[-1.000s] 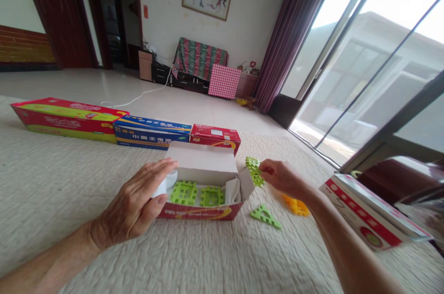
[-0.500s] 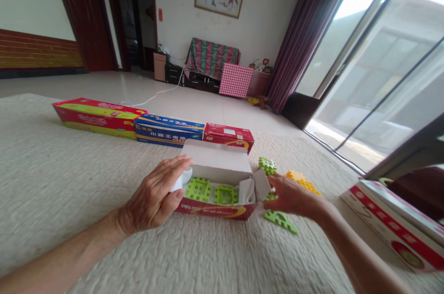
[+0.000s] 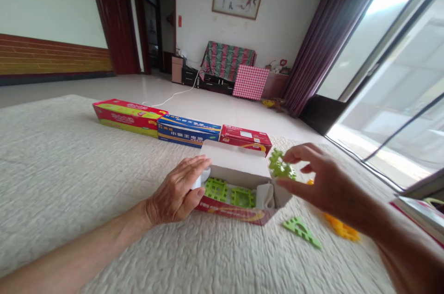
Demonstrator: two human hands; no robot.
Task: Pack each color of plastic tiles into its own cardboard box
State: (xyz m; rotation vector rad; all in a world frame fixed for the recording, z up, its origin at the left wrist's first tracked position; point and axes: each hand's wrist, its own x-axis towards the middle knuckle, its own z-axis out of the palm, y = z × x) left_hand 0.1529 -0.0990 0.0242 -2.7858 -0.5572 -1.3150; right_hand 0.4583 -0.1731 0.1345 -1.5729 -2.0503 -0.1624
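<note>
A red cardboard box (image 3: 236,213) lies on the mat with its white lid (image 3: 234,157) raised at the back. Inside are two flat green plastic building pieces (image 3: 215,189) with notched edges. My left hand (image 3: 178,190) grips the box's left end, its thumb and fingers around the white end flap. Right of the box, my right hand (image 3: 319,173) is raised, thumb and fingers curled around a notched green building piece (image 3: 279,163), tilted at the fingertips. A green triangular piece (image 3: 302,233) lies on the mat below, and orange-yellow pieces (image 3: 343,228) lie partly hidden under my right forearm.
Behind the open box stand a red-and-green box (image 3: 128,118), a blue box (image 3: 189,132) and a closed red box (image 3: 246,139), end to end. A white-and-red carton (image 3: 421,215) is at the right edge. The quilted beige mat (image 3: 86,169) covers the floor here.
My right hand has come up from beside the box's right end, with a green building piece at its fingertips. My left hand stays on the box. The view has turned slightly left.
</note>
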